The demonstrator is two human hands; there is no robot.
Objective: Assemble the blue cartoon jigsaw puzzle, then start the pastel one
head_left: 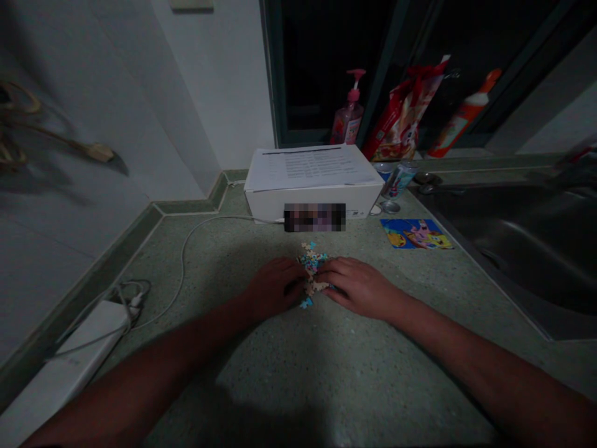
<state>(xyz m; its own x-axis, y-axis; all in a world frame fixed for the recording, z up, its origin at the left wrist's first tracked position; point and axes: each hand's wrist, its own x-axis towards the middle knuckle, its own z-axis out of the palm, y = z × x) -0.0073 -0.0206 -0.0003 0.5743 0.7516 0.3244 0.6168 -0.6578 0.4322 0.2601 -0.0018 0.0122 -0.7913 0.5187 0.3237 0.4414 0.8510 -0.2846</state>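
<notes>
A small heap of puzzle pieces point(311, 261), some blue and some pale, lies on the green speckled counter point(280, 373). My left hand point(276, 287) rests against the heap's left side, its fingers curved toward the pieces. From the right, my right hand point(355, 286) touches the heap with its fingers somewhat apart. No piece can be made out in the grip of either hand; the left fingertips are partly hidden in shadow. One blue piece point(306, 303) lies at the near edge of the heap.
Behind the heap stands a white box point(312, 177) with paper on top. A cartoon picture card point(416, 234), a tilted can point(400, 179) and a sink point(522, 242) are at the right. A white power strip point(79, 354) and cable point(183, 261) lie left.
</notes>
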